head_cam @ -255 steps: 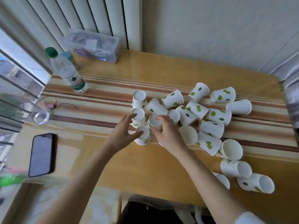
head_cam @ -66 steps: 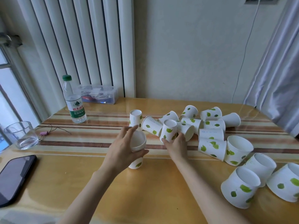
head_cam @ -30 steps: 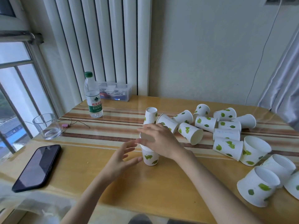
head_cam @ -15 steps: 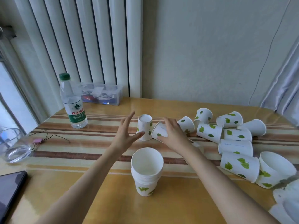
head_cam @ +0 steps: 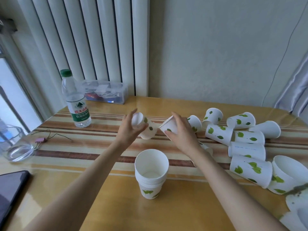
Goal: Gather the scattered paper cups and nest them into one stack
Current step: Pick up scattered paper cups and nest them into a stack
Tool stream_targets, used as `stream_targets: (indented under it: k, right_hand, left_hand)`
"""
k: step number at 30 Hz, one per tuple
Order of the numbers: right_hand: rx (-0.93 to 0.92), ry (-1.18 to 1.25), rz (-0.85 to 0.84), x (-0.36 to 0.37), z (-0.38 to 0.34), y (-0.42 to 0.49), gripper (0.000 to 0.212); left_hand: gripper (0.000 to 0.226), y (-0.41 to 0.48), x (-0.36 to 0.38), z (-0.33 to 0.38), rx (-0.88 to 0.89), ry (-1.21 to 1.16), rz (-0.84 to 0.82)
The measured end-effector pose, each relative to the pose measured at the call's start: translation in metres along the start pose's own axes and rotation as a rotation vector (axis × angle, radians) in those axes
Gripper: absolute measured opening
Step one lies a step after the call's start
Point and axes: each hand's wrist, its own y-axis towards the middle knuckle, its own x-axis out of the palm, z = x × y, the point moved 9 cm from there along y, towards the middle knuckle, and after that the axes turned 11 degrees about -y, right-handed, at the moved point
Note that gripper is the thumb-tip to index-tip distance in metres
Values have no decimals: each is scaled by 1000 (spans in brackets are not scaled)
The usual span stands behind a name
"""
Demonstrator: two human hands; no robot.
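Note:
An upright stack of nested white paper cups with green leaves [head_cam: 151,172] stands on the table in front of me, mouth up. Behind it, my left hand [head_cam: 129,130] grips a single cup [head_cam: 146,129], tilted with its base toward me. Beside it, my right hand [head_cam: 180,133] holds another cup [head_cam: 168,126], also tilted. Several loose cups [head_cam: 218,133] lie on their sides to the right, the nearest ones [head_cam: 250,170] by my right forearm.
A water bottle [head_cam: 75,100] stands at the back left, with a clear plastic box [head_cam: 106,92] behind it. A glass bowl [head_cam: 15,145] and a phone [head_cam: 10,189] lie at the left edge. A thin cable [head_cam: 50,135] runs near the bowl.
Both hands have closed on a cup each behind the stack and lifted them off the table. The stack has stayed where it was set down.

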Motion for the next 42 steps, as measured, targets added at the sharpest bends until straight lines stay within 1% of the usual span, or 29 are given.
stream_targets:
  k: [2, 4, 5, 6, 8, 10, 12, 14, 16, 18, 20, 22, 24, 25, 26, 28, 30, 32, 34, 37, 40, 42]
  right_hand:
    - [40, 256, 100, -26, -3, -14, 65]
    - [60, 598, 167, -51, -13, -34, 54]
    - [49, 762, 184, -62, -21, -44, 49]
    - [21, 884, 183, -70, -32, -54, 45]
    - [-58, 979, 128, -76, -56, -73, 43]
    - [-97, 973, 61, -70, -72, -91, 44]
    - [-84, 924, -4, -57, -77, -105, 48]
    - [-71, 815, -63, -44, -77, -116, 52]
    - [-75, 709, -123, -34, -76, -124, 52]
    - [-66, 664, -172, -26, -75, -130, 49]
    - [-44, 640, -201, -20, -73, -134, 45]
    - [-25, 609, -193, -15, -74, -138, 43]
    - [1, 610, -173, -11, -73, -140, 42]
    - [13, 635, -177, -8, -74, -140, 42]
    - [14, 659, -190, -7, -75, -141, 44]
    - [10, 703, -215, -4, -77, -142, 60]
    - [16, 758, -228, -3, -74, -144, 75]
    - [37, 770, -216, -3, -66, -147, 76]
    - [83, 750, -143, -9, -50, -150, 68]
    - [153, 707, 19, -26, -17, -152, 54]
    - [226, 594, 181, -42, 21, -154, 45]
    - [267, 494, 235, -46, 42, -152, 46]
  left_hand:
    - [63, -20, -30, -2, -50, -118, 119]
    - [51, -49, -53, -11, -110, -183, 199]
    - [50, -64, -62, -18, -152, -190, 221]
    - [51, -80, -69, -25, -189, -181, 231]
    - [55, -107, -77, -38, -236, -152, 211]
    - [57, -127, -83, -45, -249, -92, 177]
    - [61, -137, -85, -49, -261, 23, 148]
    - [73, -138, -80, -47, -261, 153, 106]
    - [84, -131, -73, -35, -209, 303, 88]
    - [83, -121, -64, -24, -161, 407, 76]
    - [73, -113, -57, -22, -171, 437, 58]
    - [64, -110, -56, -23, -207, 416, 59]
    - [60, -113, -61, -16, -219, 372, 105]
    - [58, -116, -66, -12, -219, 271, 151]
    - [56, -120, -70, -4, -211, 100, 194]
    - [46, -124, -78, 19, -119, -275, 262]
    - [43, -127, -85, 52, 10, -449, 287]
    - [55, -129, -80, 86, 114, -538, 220]
    - [66, -133, -63, 111, 169, -544, 94]
    - [70, -140, -33, 115, 180, -499, -52]
    - [72, -147, -12, 88, 130, -385, -123]
    - [70, -152, -4, 74, 97, -313, -144]
